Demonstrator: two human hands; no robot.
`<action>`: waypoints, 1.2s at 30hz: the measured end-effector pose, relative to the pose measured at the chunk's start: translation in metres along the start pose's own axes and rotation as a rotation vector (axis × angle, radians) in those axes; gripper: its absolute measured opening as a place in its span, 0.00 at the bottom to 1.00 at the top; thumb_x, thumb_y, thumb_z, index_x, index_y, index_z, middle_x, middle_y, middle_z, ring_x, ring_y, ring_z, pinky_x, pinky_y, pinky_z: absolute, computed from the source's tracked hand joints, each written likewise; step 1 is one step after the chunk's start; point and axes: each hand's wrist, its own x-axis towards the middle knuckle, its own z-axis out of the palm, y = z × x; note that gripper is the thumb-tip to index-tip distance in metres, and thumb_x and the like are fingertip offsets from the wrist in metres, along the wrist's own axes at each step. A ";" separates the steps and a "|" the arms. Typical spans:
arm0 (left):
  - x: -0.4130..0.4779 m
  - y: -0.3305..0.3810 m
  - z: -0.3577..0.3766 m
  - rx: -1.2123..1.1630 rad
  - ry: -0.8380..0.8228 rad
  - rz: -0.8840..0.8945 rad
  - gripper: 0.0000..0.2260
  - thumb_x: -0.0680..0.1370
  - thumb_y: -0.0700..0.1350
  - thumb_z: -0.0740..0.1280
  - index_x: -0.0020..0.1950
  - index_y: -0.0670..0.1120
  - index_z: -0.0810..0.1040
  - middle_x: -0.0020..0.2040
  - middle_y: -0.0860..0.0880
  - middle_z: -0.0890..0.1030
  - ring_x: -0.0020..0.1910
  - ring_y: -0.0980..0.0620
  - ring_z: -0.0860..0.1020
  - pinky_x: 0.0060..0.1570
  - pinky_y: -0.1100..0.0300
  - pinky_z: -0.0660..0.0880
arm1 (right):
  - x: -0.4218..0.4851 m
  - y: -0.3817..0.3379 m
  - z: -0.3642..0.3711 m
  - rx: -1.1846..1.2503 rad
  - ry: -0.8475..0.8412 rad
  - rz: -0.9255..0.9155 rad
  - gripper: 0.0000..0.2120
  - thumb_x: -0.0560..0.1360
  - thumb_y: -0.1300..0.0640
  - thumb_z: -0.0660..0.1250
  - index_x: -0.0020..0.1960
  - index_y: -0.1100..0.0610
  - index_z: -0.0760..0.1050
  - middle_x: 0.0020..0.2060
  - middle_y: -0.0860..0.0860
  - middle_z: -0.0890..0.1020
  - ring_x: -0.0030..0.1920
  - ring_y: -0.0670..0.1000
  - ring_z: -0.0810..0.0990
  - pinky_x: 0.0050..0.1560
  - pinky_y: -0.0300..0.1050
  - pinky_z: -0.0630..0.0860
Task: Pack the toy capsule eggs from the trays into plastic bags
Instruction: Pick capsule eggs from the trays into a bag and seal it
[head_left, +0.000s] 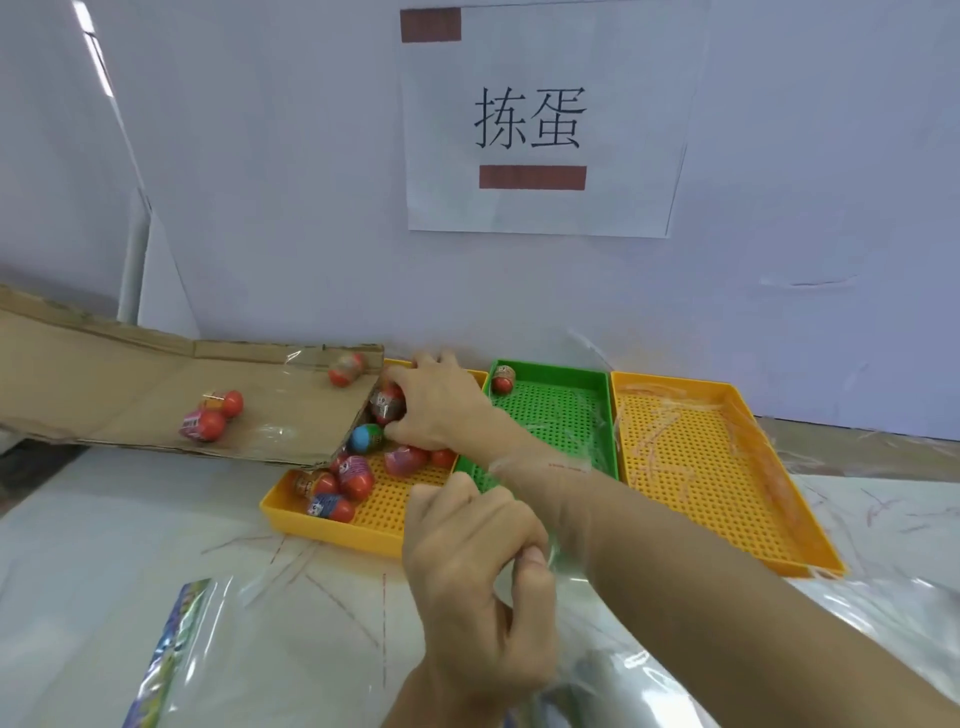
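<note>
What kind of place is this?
Probably a small toy-packing workstation: perforated trays holding toy capsule eggs, clear plastic bags on the table, and a printed sign on the wall.

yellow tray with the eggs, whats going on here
A person's right hand reaches into the left yellow tray and grips a capsule egg from the pile. The left hand pinches a clear plastic bag in front of the trays. The green tray holds a lone egg, and a few more lie on the cardboard.

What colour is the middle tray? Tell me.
The middle tray is green, seen plainly in the head view.
</note>
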 end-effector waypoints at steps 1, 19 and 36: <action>-0.001 0.001 0.000 0.000 -0.009 0.004 0.11 0.68 0.41 0.59 0.25 0.42 0.67 0.25 0.51 0.66 0.29 0.52 0.62 0.36 0.53 0.60 | -0.001 -0.002 -0.001 -0.005 0.018 -0.012 0.28 0.70 0.46 0.72 0.67 0.52 0.73 0.60 0.57 0.76 0.60 0.62 0.74 0.53 0.53 0.76; -0.003 0.002 0.003 -0.012 -0.201 -0.011 0.08 0.69 0.42 0.59 0.29 0.45 0.68 0.28 0.54 0.66 0.32 0.51 0.64 0.37 0.53 0.62 | -0.092 0.103 -0.091 0.543 -0.056 0.303 0.11 0.75 0.54 0.75 0.51 0.60 0.80 0.37 0.52 0.78 0.38 0.49 0.75 0.41 0.45 0.72; -0.008 -0.001 0.005 -0.017 -0.398 -0.046 0.08 0.71 0.42 0.60 0.31 0.45 0.69 0.30 0.54 0.67 0.34 0.51 0.65 0.38 0.55 0.61 | -0.148 0.117 -0.092 0.447 -0.085 0.245 0.26 0.75 0.50 0.75 0.71 0.48 0.73 0.61 0.43 0.72 0.59 0.43 0.71 0.60 0.42 0.68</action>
